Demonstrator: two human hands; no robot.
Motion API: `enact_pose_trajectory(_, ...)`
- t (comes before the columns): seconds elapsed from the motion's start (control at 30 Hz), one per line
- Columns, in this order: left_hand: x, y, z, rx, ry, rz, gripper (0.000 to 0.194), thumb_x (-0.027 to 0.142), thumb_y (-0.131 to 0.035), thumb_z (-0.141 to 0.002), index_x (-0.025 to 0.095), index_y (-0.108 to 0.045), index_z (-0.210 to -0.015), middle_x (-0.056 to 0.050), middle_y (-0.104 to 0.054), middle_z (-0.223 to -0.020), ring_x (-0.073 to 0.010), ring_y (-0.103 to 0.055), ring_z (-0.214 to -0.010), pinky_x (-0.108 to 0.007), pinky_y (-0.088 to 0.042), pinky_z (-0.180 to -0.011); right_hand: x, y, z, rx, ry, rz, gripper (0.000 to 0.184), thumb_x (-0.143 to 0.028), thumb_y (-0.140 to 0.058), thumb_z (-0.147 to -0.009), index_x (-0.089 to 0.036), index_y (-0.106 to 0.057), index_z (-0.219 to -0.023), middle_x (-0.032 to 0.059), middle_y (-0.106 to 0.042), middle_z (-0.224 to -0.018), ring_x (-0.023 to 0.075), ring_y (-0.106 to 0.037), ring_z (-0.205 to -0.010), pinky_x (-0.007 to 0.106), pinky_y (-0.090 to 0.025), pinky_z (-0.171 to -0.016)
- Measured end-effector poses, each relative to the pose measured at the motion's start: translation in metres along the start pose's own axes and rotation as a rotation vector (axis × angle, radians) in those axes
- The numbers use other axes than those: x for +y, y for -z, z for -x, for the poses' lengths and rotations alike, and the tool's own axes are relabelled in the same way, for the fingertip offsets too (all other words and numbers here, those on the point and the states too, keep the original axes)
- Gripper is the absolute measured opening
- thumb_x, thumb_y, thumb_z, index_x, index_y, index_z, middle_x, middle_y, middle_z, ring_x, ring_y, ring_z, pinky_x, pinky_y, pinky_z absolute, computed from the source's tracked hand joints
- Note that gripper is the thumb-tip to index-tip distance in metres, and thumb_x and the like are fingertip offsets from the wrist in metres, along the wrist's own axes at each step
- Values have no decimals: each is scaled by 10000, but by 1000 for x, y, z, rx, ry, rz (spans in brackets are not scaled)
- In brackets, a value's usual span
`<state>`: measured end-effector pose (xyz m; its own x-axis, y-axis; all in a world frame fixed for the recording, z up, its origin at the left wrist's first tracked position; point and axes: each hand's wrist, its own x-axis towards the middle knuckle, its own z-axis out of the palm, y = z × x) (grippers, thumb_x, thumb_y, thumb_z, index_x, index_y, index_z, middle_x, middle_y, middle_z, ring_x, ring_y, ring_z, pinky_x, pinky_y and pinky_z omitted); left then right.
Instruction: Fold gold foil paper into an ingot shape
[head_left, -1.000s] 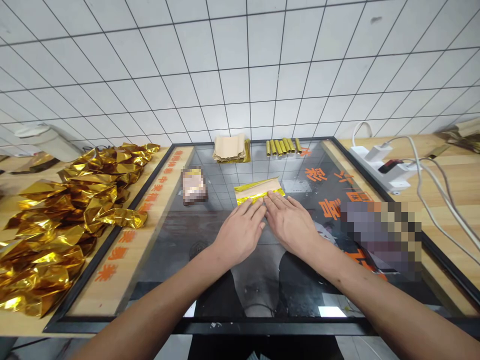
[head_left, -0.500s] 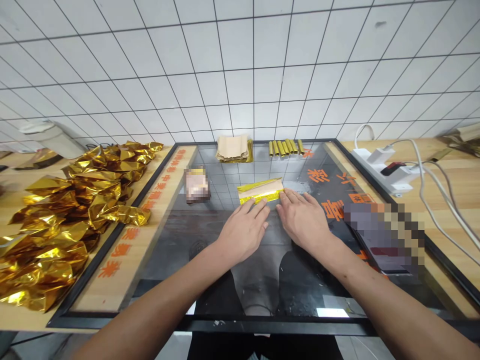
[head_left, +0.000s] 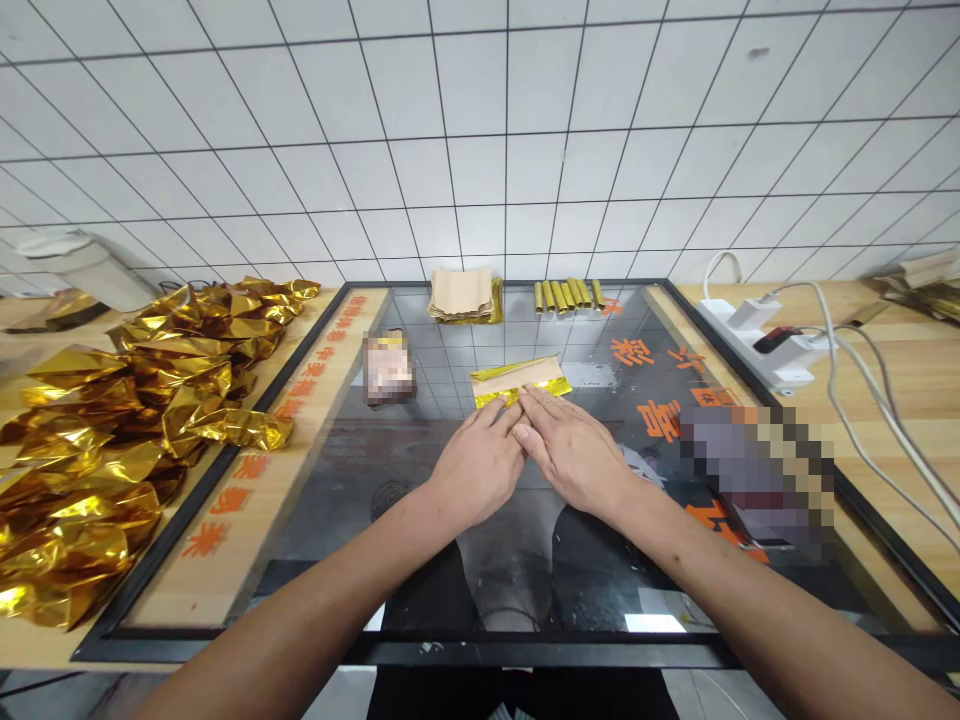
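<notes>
Right at centre, a gold foil strip backed with brown paper lies flat on the glass board, angled slightly, and the right hand is on it, open and flat, fingertips pressing the strip's near gold edge. The left hand is open too, fingers together, tips up against the right hand's fingers just below the strip; neither hand is gripping anything. Straight ahead, at the board's far edge, sit a paper stack on gold foil and a row of gold tubes. A pixelated packet lies upper left of the hands, a pixelated object to their right. Far left, a heap of crumpled foil; far right, a power strip.
</notes>
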<state>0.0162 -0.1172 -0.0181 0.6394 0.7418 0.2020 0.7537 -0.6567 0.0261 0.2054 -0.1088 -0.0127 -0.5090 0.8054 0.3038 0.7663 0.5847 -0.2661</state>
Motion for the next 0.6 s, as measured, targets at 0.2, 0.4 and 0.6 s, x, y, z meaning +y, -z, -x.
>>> enact_pose_trajectory(0.2, -1, -1, 1, 49, -31, -17, 489, 271, -370, -1145, 94, -534, -1571, -161, -534, -1657, -280, -455, -1572, -487, -366, -1307, 1, 5, 0, -20, -52, 76, 659, -478, -322, -1161, -34, -569, -1579, 229, -519, -1648, 315, -523, -1535, 507, -403, -1295)
enact_pose_trajectory(0.4, 1, -2, 2, 73, 0, -41, 459, 278, -418, -1133, 92, -596, -1513, -147, -545, -1656, -315, -474, -1553, -493, -400, -1282, 4, 6, 1, -50, -88, 153, 629, -451, -342, -1162, -44, -565, -1586, 215, -500, -1664, 314, -497, -1553, 490, -383, -1297)
enact_pose_trajectory(0.6, 1, 0, 3, 54, 21, -23, 461, 296, -419, -1135, 110, -578, -1527, -149, -533, -1667, -303, -467, -1560, -500, -428, -1258, 8, 9, 1, -73, -113, 186, 636, -476, -289, -1168, -95, -569, -1594, 180, -502, -1672, 292, -489, -1560, 484, -389, -1286)
